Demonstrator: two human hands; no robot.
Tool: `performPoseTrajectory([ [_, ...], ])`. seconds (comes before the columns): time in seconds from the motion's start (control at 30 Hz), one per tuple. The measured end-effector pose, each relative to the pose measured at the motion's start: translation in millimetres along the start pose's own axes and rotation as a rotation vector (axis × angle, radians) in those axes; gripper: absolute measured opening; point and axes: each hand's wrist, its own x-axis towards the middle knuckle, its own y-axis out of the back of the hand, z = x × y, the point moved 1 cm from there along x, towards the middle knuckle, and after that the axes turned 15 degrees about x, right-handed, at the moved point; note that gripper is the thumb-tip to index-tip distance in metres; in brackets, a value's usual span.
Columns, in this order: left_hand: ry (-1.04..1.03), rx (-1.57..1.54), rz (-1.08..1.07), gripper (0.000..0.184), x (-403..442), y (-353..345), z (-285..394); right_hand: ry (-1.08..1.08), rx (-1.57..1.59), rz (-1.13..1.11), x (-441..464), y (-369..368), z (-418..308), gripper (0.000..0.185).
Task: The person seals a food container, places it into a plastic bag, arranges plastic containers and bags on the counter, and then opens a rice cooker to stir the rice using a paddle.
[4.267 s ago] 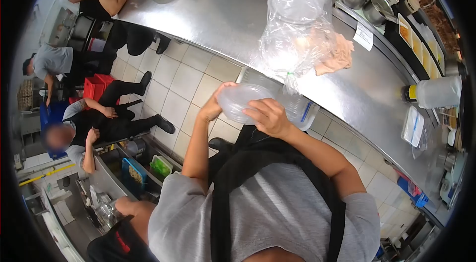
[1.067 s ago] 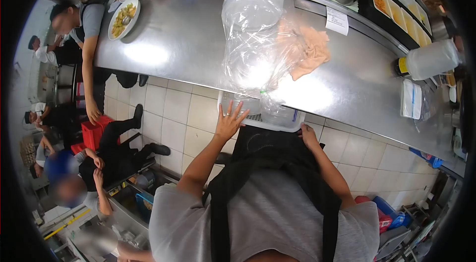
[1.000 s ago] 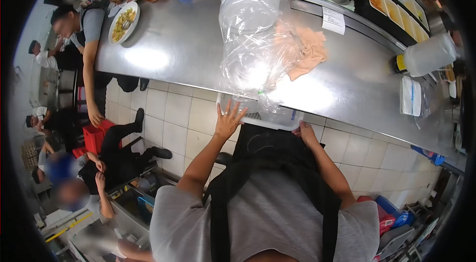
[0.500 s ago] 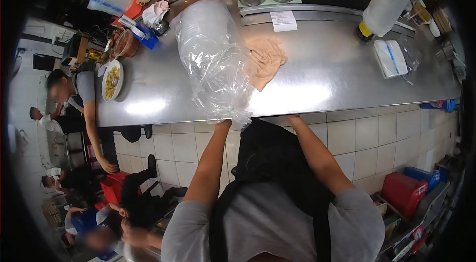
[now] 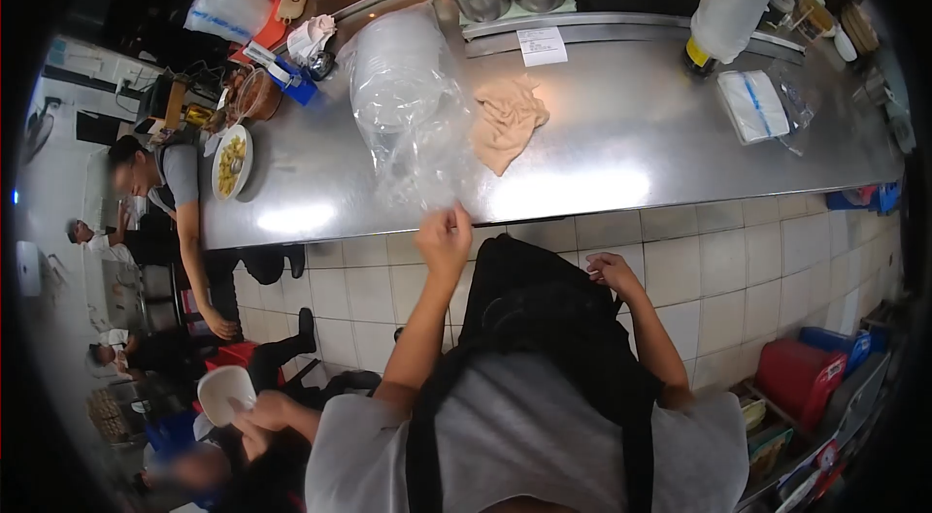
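Two hands, well apart: the left hand [image 5: 445, 236] appears pinched on the near end of a clear plastic bag [image 5: 419, 164] of stacked containers [image 5: 396, 66], while the right hand [image 5: 610, 272] hangs loosely curled, seemingly empty, beside a black apron [image 5: 529, 309]. The bag lies on the steel counter [image 5: 602, 154], beside a crumpled cloth [image 5: 510, 125]. Securing the bag's end looks like the step in hand; the next move calls for a sure grip on thin plastic.

plastic bag [image 5: 406, 91]: clear | cloth [image 5: 510, 123]: peach (almost salmon) | apron [image 5: 524, 295]: black | shirt [image 5: 534, 426]: grey
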Motion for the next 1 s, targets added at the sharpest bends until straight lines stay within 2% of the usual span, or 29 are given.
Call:
performPoseTrajectory([
  [0.03, -0.004, 0.005, 0.053, 0.019, 15, 3, 5, 0.071, -0.011, 0.003, -2, 2, -3, 0.025],
  [0.07, -0.05, 0.134, 0.109, 0.032, 26, 10, 12, 0.143, -0.019, 0.004, -3, 3, -6, 0.026],
  [0.1, -0.094, 0.265, 0.166, 0.052, 37, 18, 19, 0.153, -0.023, 0.001, -8, 1, -12, 0.026],
  [0.13, -0.091, 0.267, 0.178, 0.052, 45, 20, 20, 0.239, -0.093, -0.019, -14, -1, -20, 0.027],
  [0.2, 0.13, 0.543, 0.167, 0.095, 61, 27, 13, 0.334, -0.167, -0.054, -25, -8, -35, 0.028],
  [0.23, 0.141, 0.553, 0.178, 0.095, 69, 27, 5, 0.361, -0.184, -0.077, -33, -14, -42, 0.029],
  [0.3, 0.364, 0.03, 0.175, 0.111, 84, 16, -25, 0.4, -0.214, -0.124, -34, -21, -53, 0.031],
  [0.33, 0.374, 0.039, 0.192, 0.111, 89, -3, -47, 0.435, -0.194, -0.15, -34, -24, -56, 0.03],
  [0.37, 0.417, -0.041, 0.271, 0.101, 91, -30, -72, 0.469, -0.172, -0.172, -35, -25, -57, 0.03],
  [0.4, 0.454, -0.126, 0.351, 0.09, 98, -26, -73, 0.479, -0.177, -0.183, -35, -26, -59, 0.03],
  [0.43, 0.455, -0.126, 0.366, 0.09, 101, -18, -76, 0.463, -0.212, -0.179, -35, -25, -61, 0.03],
  [0.5, 0.591, -0.871, 0.038, 0.056, 116, 5, -72, 0.46, -0.248, -0.183, -37, -32, -73, 0.03],
  [0.53, 0.586, -0.869, 0.048, 0.056, 127, 23, -62, 0.568, -0.284, -0.252, -47, -43, -86, 0.032],
  [0.6, 0.162, -0.574, 0.368, 0.027, 154, 67, -33, 0.703, -0.327, -0.362, -65, -67, -118, 0.035],
  [0.63, 0.108, -0.494, 0.389, 0.023, 164, 94, -16, 0.732, -0.333, -0.402, -73, -83, -140, 0.037],
  [0.67, 0.054, -0.414, 0.412, 0.019, 174, 118, -2, 0.899, -0.407, -0.379, -88, -102, -167, 0.043],
  [0.7, 0.055, -0.406, 0.424, 0.019, 185, 133, 5, 1.003, -0.462, -0.38, -96, -120, -190, 0.057],
  [0.77, -0.094, -0.513, 0.41, 0.019, 206, 155, 13, 1.334, -0.434, -0.372, -104, -162, -231, 0.084],
  [0.8, -0.098, -0.504, 0.421, 0.019, 211, 162, 17, 1.383, -0.444, -0.287, -112, -183, -249, 0.096],
  [0.83, -0.125, -0.696, 0.299, 0.018, 214, 165, 22, 1.429, -0.453, -0.199, -117, -203, -264, 0.107],
  [0.9, -0.164, -0.972, 0.09, 0.02, 208, 171, 38, 1.422, -0.262, -0.24, -102, -242, -278, 0.12],
  [0.93, -0.161, -0.969, 0.091, 0.02, 200, 171, 41, 1.421, -0.262, -0.244, -93, -259, -279, 0.12],
  [1.0, -0.171, -1.105, -0.069, 0.025, 186, 168, 44, 1.368, -0.124, -0.47, -89, -281, -277, 0.078],
])
